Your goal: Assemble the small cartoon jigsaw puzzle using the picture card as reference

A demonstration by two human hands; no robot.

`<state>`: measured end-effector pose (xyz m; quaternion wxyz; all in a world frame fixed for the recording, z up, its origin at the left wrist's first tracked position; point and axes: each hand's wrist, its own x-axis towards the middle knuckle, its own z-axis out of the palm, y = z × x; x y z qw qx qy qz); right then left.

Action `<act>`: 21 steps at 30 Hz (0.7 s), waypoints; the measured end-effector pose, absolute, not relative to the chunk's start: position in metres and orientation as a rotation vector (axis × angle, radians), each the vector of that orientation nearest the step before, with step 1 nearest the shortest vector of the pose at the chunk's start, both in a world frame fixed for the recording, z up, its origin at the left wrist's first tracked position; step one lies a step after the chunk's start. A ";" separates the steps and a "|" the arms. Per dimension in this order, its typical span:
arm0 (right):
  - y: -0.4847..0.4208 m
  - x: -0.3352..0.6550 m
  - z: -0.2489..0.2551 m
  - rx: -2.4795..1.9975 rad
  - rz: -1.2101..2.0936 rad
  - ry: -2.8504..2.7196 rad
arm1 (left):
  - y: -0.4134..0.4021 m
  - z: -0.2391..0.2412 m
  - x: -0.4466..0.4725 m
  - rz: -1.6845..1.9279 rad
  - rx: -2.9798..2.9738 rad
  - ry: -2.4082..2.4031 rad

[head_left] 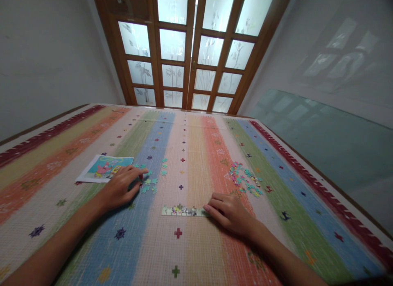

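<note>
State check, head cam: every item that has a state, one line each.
left hand: palm down on the teal pieces, grip unclear
right hand: open, fingertips at the strip's right end
puzzle strip: one joined row, flat on the mat
teal pieces: loose, scattered
mixed pieces: loose, in a cluster
reference picture: face up, flat
doors: shut

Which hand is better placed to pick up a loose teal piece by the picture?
Left, probably: the left hand rests on the teal pieces beside the picture; the right hand is at the strip, farther off.
</note>
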<state>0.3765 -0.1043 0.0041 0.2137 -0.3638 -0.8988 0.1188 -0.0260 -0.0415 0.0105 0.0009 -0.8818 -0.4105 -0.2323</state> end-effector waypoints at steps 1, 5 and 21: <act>-0.104 0.376 0.004 -1.008 0.326 -2.497 | -0.042 0.012 -0.026 -0.717 -2.776 -1.301; -0.105 0.375 0.005 -1.014 0.322 -2.497 | -0.042 0.014 -0.023 -0.704 -2.789 -1.342; -0.105 0.376 0.006 -1.019 0.349 -2.505 | -0.041 0.017 -0.031 -0.591 -2.785 -1.474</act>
